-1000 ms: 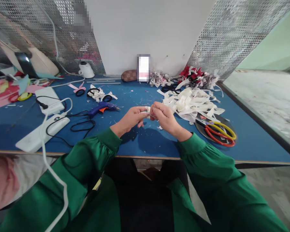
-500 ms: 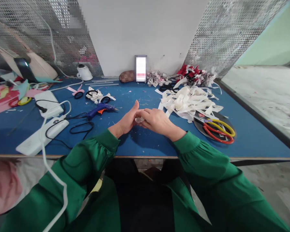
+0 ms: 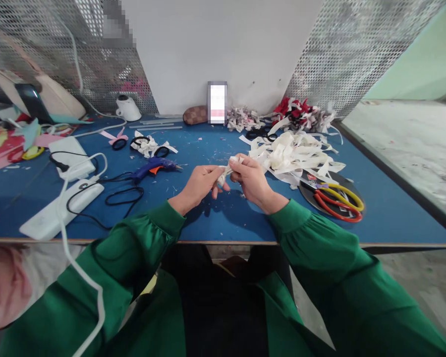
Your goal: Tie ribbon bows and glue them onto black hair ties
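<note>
Between my hands, just above the front middle of the blue table, is a small white fabric bow (image 3: pixel 225 173), partly covered by my fingers. My left hand (image 3: pixel 202 186) pinches its left part between thumb and fingers. With the thumb and fingertips of my right hand (image 3: pixel 251 181), I grip the other end. A blue glue gun (image 3: pixel 154 167) lies to the left of my hands. The heap of white fabric strips (image 3: pixel 288 152) spreads out beyond my right hand.
Scissors with red and yellow handles (image 3: pixel 340 202) rest on a dark round plate at right. A white power strip (image 3: pixel 61 208) and black cord lie at left. White bows with black hair ties (image 3: pixel 148 146) are behind the glue gun. A lit phone (image 3: pixel 217 102) stands at the back.
My hands were folded together around the white fabric. Now they are slightly apart, each pinching one side of it, and the bow shows between them.
</note>
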